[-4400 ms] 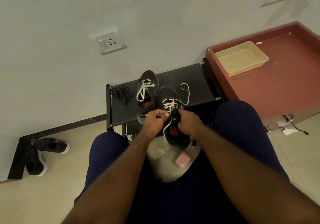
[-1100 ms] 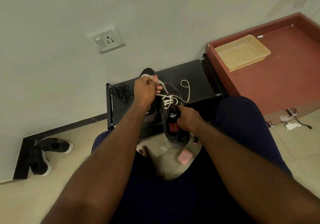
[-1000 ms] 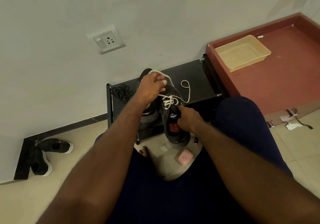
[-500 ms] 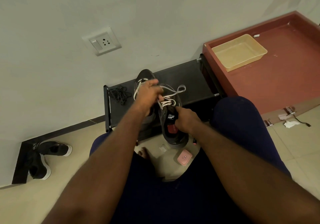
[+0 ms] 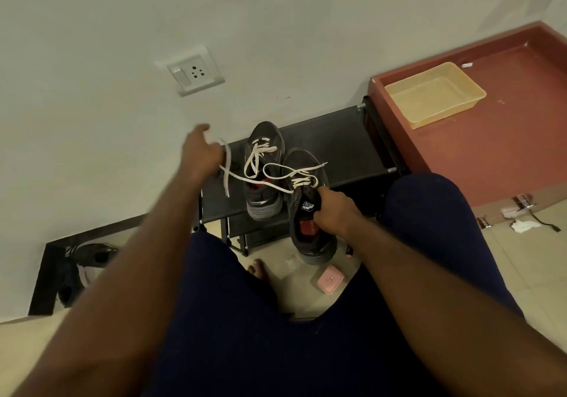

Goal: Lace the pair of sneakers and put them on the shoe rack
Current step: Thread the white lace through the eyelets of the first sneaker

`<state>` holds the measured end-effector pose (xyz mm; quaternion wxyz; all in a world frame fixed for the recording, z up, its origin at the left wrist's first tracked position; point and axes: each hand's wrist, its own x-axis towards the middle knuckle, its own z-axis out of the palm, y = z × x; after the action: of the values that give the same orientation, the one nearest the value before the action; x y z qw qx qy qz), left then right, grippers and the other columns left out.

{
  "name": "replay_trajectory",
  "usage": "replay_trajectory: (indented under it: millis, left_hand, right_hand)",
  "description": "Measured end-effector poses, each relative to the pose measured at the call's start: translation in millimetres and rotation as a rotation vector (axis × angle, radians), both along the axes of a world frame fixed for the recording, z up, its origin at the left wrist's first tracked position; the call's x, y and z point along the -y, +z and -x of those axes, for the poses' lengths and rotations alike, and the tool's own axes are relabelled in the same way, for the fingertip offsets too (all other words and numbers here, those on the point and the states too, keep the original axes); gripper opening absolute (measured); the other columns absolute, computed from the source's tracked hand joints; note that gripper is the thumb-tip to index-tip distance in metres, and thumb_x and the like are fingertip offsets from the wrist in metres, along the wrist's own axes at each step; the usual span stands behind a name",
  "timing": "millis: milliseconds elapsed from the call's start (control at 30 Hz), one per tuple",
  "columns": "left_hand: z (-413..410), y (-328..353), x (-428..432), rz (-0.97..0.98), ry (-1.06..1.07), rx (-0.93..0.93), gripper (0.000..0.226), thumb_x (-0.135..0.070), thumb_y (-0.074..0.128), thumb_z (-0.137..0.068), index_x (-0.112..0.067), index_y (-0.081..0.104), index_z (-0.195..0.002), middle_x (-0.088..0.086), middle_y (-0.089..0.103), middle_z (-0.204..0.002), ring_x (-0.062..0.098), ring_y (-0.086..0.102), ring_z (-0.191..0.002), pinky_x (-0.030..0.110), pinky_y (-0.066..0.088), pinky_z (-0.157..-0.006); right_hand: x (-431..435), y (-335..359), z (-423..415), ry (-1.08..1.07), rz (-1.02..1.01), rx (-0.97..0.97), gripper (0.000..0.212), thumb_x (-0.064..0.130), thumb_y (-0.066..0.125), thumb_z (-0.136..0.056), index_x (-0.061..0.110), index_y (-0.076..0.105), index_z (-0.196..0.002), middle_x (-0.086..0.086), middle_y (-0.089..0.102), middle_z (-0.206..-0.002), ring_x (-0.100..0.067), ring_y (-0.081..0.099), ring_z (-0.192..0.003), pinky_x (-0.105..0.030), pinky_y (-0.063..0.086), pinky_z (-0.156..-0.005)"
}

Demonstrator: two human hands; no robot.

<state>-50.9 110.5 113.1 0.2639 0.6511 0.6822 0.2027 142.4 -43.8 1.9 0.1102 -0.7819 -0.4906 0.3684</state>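
lace (image 5: 245, 178) taut in left hand (image 5: 201, 154)

Sneakers (image 5: 264, 163) on rack (image 5: 334, 138) — tray (image 5: 434, 97) right

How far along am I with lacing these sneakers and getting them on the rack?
Done: the first sneaker stands on the rack and looks laced, with its ends loose. In hand: the right hand grips the second sneaker while the left hand pulls its lace out sideways; only the eyelets nearest the toe look threaded. Left: finish that lacing and set it fully on the rack.
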Motion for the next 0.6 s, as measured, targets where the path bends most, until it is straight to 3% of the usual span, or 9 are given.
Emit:
replay_trajectory:
  millis: [100, 167, 233, 333, 500, 600]
  left_hand:
    - [-19, -29, 57, 0.044, -0.127, 0.007, 0.043, -0.004, 0.052, -0.093, -0.009, 0.054, -0.136, 0.007, 0.061, -0.124, 0.012, 0.059, -0.098, 0.021, 0.043, -0.083]
    - [-31, -56, 93, 0.143, -0.192, 0.024, 0.021, -0.01, 0.058, -0.093, -0.011, 0.065, -0.113, 0.004, 0.066, -0.102, 0.011, 0.059, -0.084, 0.026, 0.048, -0.075]
    - [-42, -80, 117, 0.254, -0.228, -0.015, 0.006, -0.016, 0.064, -0.09, -0.01, 0.064, -0.091, 0.004, 0.067, -0.091, 0.018, 0.063, -0.085, 0.033, 0.052, -0.081]
    - [-50, -103, 131, 0.297, -0.249, -0.147, 0.025, -0.027, 0.065, -0.087, -0.007, 0.066, -0.101, 0.012, 0.07, -0.097, 0.03, 0.067, -0.093, 0.038, 0.055, -0.079]
    - [-46, -115, 132, 0.187, -0.313, -0.272, 0.022, -0.021, 0.051, -0.094, -0.007, 0.065, -0.105, 0.016, 0.069, -0.102, 0.036, 0.065, -0.097, 0.043, 0.055, -0.08]
    - [-41, -122, 136, 0.157, -0.336, -0.237, 0.023, -0.017, 0.048, -0.095, -0.01, 0.062, -0.111, 0.015, 0.068, -0.102, 0.037, 0.065, -0.095, 0.046, 0.055, -0.081]
  right_hand:
    - [1, 0, 1, -0.016, -0.011, -0.029, 0.038, 0.018, 0.064, -0.082, 0.019, 0.054, -0.119, -0.01, 0.065, -0.114, -0.031, 0.063, -0.104, -0.04, 0.055, -0.088]
    - [2, 1, 1, -0.024, -0.02, -0.043, 0.038, 0.02, 0.066, -0.084, 0.018, 0.054, -0.12, -0.009, 0.065, -0.115, -0.03, 0.063, -0.104, -0.039, 0.055, -0.088]
    - [4, 1, 2, -0.022, -0.026, -0.039, 0.039, 0.023, 0.067, -0.084, 0.017, 0.054, -0.121, -0.01, 0.065, -0.115, -0.029, 0.063, -0.104, -0.036, 0.053, -0.085]
    - [10, 3, 4, -0.011, -0.023, -0.037, 0.04, 0.022, 0.068, -0.085, 0.018, 0.053, -0.122, -0.008, 0.064, -0.113, -0.025, 0.061, -0.097, -0.032, 0.049, -0.078]
    - [15, 1, 4, -0.05, -0.01, -0.096, 0.037, 0.036, 0.07, -0.083, 0.022, 0.058, -0.114, 0.002, 0.062, -0.1, -0.018, 0.059, -0.089, -0.03, 0.048, -0.074]
    - [7, 3, 4, -0.338, -0.051, -0.394, 0.044, 0.057, 0.072, -0.077, 0.016, 0.069, -0.093, -0.001, 0.072, -0.091, -0.019, 0.069, -0.087, -0.035, 0.057, -0.078]
